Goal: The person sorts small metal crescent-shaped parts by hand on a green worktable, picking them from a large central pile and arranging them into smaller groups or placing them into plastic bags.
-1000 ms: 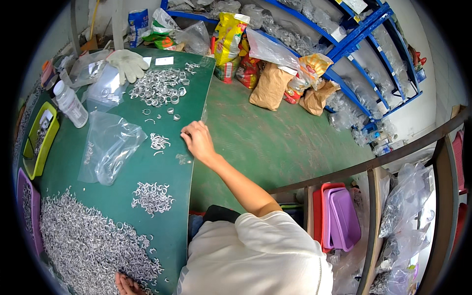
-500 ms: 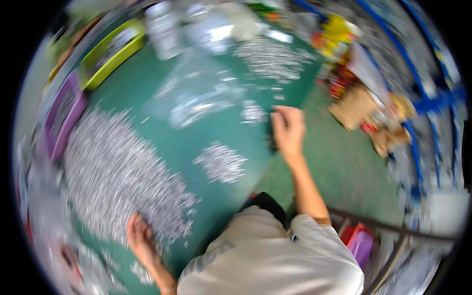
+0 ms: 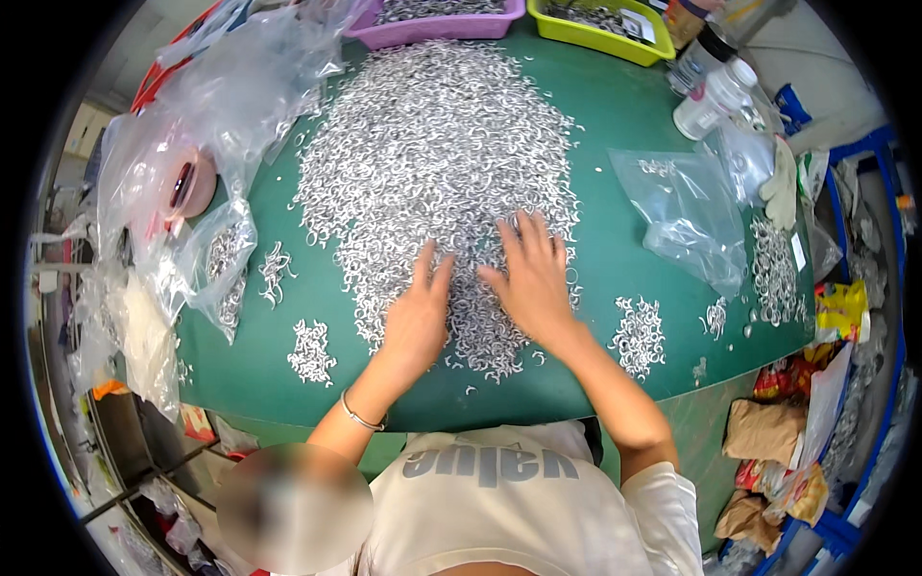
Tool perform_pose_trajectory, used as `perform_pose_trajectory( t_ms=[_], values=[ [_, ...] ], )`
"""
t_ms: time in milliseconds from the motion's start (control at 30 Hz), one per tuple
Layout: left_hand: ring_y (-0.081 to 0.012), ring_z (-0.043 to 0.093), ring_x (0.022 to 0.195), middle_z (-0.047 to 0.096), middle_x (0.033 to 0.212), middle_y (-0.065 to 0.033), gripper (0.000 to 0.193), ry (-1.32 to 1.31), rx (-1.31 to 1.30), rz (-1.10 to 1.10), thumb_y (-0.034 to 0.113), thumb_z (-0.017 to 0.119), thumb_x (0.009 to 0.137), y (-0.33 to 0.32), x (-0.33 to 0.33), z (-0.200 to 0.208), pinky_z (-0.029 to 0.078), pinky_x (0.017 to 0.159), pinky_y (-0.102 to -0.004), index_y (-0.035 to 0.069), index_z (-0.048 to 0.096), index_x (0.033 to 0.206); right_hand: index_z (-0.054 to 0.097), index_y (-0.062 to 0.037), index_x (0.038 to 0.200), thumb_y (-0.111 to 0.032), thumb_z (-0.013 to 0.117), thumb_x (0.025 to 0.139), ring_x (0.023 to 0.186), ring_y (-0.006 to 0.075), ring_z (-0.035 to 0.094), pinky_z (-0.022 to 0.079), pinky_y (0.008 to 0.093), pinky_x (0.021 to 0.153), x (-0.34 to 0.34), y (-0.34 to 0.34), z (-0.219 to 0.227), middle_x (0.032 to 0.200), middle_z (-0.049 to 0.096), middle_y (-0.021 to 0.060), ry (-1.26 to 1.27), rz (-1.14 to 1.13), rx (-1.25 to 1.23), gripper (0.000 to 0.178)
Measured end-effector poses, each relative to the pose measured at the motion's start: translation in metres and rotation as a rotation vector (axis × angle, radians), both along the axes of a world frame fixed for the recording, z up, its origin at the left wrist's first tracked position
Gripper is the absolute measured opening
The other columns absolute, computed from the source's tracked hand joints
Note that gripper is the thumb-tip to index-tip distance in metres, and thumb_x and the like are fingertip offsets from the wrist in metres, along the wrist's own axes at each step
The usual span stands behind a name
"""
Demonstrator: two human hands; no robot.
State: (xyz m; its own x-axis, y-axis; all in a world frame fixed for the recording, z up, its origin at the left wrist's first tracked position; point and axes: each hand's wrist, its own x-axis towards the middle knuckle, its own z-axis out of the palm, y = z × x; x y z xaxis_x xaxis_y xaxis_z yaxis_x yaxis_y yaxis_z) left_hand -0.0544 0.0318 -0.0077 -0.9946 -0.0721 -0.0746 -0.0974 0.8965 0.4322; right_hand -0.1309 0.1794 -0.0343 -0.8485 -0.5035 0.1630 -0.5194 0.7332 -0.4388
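Observation:
A broad heap of small silvery, C-shaped metal pieces [image 3: 432,144] covers the middle of the green table. Both hands rest on the heap's near part, side by side with a gap of metal pieces between them. My left hand [image 3: 420,317] has its fingers stretched out, touching the pieces; a bracelet circles that wrist. My right hand [image 3: 531,285] lies with fingers spread, thumb toward the left hand. Neither appears to grip anything. Smaller piles of the same pieces lie on either side: one pile [image 3: 311,352] to the left, another pile [image 3: 638,336] to the right.
At the far edge stand a purple tray [image 3: 432,32] and a yellow-green tray [image 3: 605,36], both holding metal parts. A clear plastic bag [image 3: 672,216] lies right, near a white bottle [image 3: 715,99]. More plastic bags [image 3: 230,106] and a pink container [image 3: 197,187] crowd the left.
The view has swung left, so the heap now sits in the middle. My right hand has come from the table's right edge onto the heap, beside my left hand.

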Motion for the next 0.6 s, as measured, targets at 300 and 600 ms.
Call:
perform_pose_trajectory(
  t_ms=[300,600],
  values=[
    [-0.0358,0.059,0.076,0.037,0.134,-0.0129,0.059,0.068,0.274,-0.233,-0.013,0.051,0.060,-0.023,0.035,-0.008,0.050,0.062,-0.0411,0.006,0.048,0.116,0.040,0.0012,0.126,-0.023,0.062,0.079,0.124,0.0380,0.032,0.027,0.0474,0.101,0.051,0.012,0.020,0.128,0.041,0.0190,-0.221,0.348,-0.132,0.058],
    [-0.0292,0.062,0.076,0.036,0.138,-0.0096,0.060,0.029,0.005,-0.132,-0.011,0.050,0.061,-0.011,0.025,-0.011,0.051,0.063,-0.0368,0.003,0.048,0.120,0.039,0.0009,0.127,-0.022,0.065,0.076,0.124,0.0352,0.033,0.024,0.0471,0.103,0.036,0.009,0.005,0.130,0.042,0.0158,-0.086,0.260,-0.122,0.062]
  ],
)
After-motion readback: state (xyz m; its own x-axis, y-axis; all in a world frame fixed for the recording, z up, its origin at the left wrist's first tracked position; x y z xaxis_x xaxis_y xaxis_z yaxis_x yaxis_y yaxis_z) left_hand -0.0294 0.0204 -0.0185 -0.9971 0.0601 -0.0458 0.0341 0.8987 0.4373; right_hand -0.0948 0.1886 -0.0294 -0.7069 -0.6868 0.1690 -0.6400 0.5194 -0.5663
